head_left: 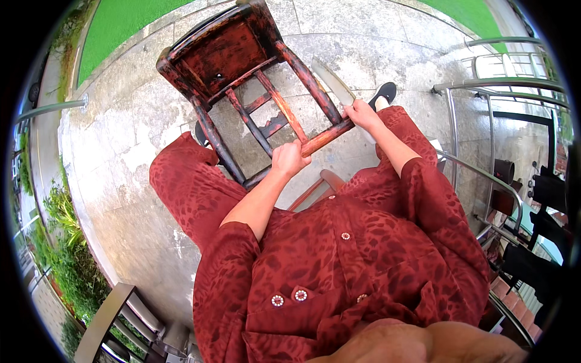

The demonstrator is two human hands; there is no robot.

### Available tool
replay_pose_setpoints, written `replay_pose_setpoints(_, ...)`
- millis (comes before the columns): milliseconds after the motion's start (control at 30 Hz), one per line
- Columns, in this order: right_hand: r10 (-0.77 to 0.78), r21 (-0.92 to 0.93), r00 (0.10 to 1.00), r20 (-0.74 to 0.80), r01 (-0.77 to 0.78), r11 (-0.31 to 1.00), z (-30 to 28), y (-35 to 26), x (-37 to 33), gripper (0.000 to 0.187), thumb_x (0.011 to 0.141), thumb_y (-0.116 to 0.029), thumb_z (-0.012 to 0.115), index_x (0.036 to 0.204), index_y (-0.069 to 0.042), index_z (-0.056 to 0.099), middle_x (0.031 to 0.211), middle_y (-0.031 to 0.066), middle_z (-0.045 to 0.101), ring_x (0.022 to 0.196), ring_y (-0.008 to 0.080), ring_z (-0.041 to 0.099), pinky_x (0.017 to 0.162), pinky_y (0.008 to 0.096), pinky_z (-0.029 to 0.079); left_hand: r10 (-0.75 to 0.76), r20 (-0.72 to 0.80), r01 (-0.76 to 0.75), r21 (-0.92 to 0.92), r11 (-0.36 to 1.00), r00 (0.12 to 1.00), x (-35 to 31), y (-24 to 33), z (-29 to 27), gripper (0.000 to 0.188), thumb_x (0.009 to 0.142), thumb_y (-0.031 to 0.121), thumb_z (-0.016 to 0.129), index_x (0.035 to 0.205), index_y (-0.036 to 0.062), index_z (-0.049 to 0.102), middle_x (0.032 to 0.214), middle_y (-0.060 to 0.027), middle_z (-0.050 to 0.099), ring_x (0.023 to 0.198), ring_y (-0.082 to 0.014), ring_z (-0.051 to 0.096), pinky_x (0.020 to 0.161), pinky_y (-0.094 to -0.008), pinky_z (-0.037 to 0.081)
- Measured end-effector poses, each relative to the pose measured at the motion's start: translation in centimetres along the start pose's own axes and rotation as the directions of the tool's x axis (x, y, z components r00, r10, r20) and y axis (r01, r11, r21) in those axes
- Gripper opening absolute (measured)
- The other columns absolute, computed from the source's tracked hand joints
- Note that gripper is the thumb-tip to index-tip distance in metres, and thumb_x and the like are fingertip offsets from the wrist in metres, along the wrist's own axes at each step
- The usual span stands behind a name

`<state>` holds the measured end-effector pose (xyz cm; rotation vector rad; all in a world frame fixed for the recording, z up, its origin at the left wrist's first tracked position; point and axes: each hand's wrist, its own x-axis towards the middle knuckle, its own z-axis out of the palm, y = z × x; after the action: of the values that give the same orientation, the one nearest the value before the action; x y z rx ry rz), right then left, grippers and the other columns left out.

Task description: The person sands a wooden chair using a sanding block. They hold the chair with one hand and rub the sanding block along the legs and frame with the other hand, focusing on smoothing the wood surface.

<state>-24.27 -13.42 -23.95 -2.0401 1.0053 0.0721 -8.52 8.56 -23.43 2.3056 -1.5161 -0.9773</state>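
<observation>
A small wooden chair with worn red and black paint is tipped in front of me between my legs, its seat away from me and its slatted back towards me. My left hand is closed around the back's top rail. At the rail's right end, my right hand is closed on a knife whose long blade points up and away, beside the chair's right post. The fist hides the knife's handle, and I cannot tell if the blade touches the wood.
Stone paving lies under the chair, with green turf beyond it. Metal railings stand at the right. Plants grow at the left, and a metal-framed seat is at the lower left. My dark shoe is right of the knife.
</observation>
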Motion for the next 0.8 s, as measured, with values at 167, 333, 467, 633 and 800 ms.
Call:
replay_pose_setpoints(167, -0.011, -0.042, 0.998, -0.067, 0.009, 0.999, -1.6, 0.0, 1.2, 0.035, 0.080, -0.033, 0.051, 0.073, -0.003, 0.069, 0.065, 0.0194, 0.061, 0.065, 0.0317, 0.062, 0.065, 0.0376, 0.047, -0.002, -0.019, 0.002, -0.007, 1.000, 1.000, 1.2, 1.3, -1.2, 0.038, 0.065, 0.036, 0.063, 0.085, 0.0035, 0.061, 0.078, -0.0167, 0.064, 0.077, -0.0323, 0.063, 0.071, -0.0412, 0.049)
replay_pose_setpoints(333, -0.015, 0.017, 0.985, -0.173, 0.018, 1.000, -1.2, 1.6, -1.3, 0.033, 0.081, -0.031, 0.053, 0.074, -0.003, 0.069, 0.066, 0.0197, 0.062, 0.065, 0.0288, 0.062, 0.064, 0.0360, 0.047, 0.091, 0.032, -0.091, -0.008, 0.996, 0.995, 0.6, 1.5, -1.4, 0.038, 0.064, 0.036, 0.064, 0.085, 0.0044, 0.063, 0.078, -0.0163, 0.064, 0.076, -0.0318, 0.062, 0.070, -0.0410, 0.049)
replay_pose_setpoints(467, 0.072, 0.168, 0.952, -0.298, -0.022, 0.986, -0.3, 4.7, -5.3, 0.031, 0.083, -0.029, 0.052, 0.079, -0.004, 0.070, 0.065, 0.0179, 0.062, 0.064, 0.0245, 0.062, 0.063, 0.0349, 0.046, 0.212, 0.139, -0.219, 0.043, 0.975, 0.967, 1.5, 1.8, -1.1, 0.038, 0.065, 0.035, 0.065, 0.090, 0.0067, 0.063, 0.084, -0.0151, 0.065, 0.081, -0.0301, 0.062, 0.072, -0.0411, 0.049)
replay_pose_setpoints(633, 0.255, 0.429, 0.907, -0.335, -0.094, 0.898, -1.7, 3.1, -8.1, 0.032, 0.086, -0.025, 0.050, 0.084, 0.002, 0.066, 0.064, 0.0124, 0.062, 0.056, 0.0176, 0.060, 0.054, 0.0307, 0.045, 0.179, 0.174, -0.210, 0.181, 0.961, 0.968, 3.1, 0.5, -1.0, 0.036, 0.066, 0.033, 0.068, 0.089, 0.0062, 0.062, 0.087, -0.0143, 0.065, 0.085, -0.0275, 0.063, 0.075, -0.0391, 0.048)
replay_pose_setpoints(800, 0.430, 0.651, 0.891, -0.143, -0.242, 0.719, 1.1, -1.6, -12.7, 0.023, 0.088, -0.019, 0.049, 0.090, 0.002, 0.057, 0.060, 0.0058, 0.058, 0.044, 0.0129, 0.052, 0.042, 0.0266, 0.042, 0.166, 0.112, -0.188, 0.233, 0.954, 0.980, 2.9, -2.0, 1.3, 0.035, 0.064, 0.032, 0.071, 0.087, 0.0086, 0.061, 0.084, -0.0118, 0.065, 0.083, -0.0250, 0.062, 0.077, -0.0374, 0.042)
